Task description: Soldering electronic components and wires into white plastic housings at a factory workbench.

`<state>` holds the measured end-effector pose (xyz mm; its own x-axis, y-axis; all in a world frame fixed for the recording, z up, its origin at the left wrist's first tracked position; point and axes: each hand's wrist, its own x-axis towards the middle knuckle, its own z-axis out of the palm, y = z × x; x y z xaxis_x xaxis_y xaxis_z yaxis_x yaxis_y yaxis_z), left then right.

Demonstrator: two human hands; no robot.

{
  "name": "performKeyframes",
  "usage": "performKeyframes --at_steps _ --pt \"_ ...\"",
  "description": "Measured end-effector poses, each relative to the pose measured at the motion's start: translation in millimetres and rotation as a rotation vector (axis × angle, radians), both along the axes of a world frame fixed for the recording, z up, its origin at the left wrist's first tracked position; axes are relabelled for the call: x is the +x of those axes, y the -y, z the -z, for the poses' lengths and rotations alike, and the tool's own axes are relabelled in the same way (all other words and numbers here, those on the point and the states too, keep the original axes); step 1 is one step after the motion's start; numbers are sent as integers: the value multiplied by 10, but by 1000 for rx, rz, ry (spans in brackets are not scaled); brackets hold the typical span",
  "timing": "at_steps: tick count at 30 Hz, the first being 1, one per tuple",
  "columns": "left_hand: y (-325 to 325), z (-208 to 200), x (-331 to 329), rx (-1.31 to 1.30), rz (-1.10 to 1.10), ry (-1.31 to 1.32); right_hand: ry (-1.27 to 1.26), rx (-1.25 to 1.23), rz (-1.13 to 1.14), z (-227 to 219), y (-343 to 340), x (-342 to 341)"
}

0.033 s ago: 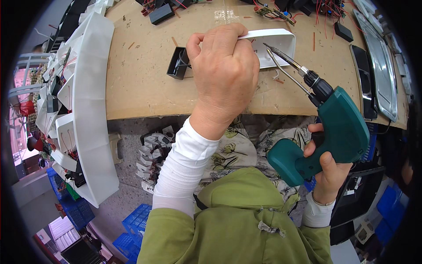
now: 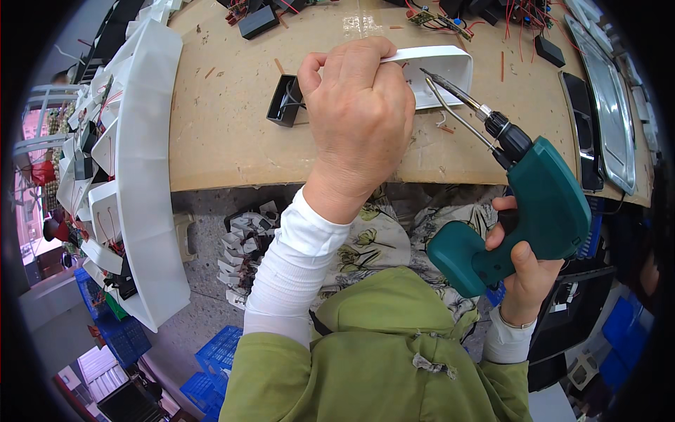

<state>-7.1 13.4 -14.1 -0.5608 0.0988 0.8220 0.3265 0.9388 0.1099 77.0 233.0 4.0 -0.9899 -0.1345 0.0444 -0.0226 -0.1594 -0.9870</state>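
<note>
My left hand (image 2: 360,112) is closed round the near left end of a white plastic casing (image 2: 457,70), which is tilted with its hollow side toward me. Its fingers hide that end of the casing. A small open black box (image 2: 283,102) with a grey wire lies just left of the hand. In my right hand (image 2: 524,274) is a green soldering gun (image 2: 552,204), gripped by its handle. The gun's iron tip and a thin curved feed tube point up and left into the casing's hollow; whether the tip touches anything inside I cannot tell.
Cardboard (image 2: 239,155) covers the table. Along its far edge lie black boxes (image 2: 259,22) and circuit boards with red wires (image 2: 439,22). A metal tray (image 2: 608,105) stands at the right. On the left, a large white bin (image 2: 151,176) borders the table, with wired white parts beyond.
</note>
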Motion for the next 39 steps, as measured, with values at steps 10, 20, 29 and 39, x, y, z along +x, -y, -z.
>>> performKeyframes --at_steps 10,20,29,39 --pt "-5 -3 -7 8 -5 -13 -9 52 3 -54 79 -48" --pt "7 -10 2 -4 -44 -11 -12 92 4 -65 115 -69" --pt "4 -16 0 -12 -46 -23 -14 87 -7 -35 94 -86" --pt "9 -3 -10 -11 -45 -32 -7 102 -13 -68 100 -76"
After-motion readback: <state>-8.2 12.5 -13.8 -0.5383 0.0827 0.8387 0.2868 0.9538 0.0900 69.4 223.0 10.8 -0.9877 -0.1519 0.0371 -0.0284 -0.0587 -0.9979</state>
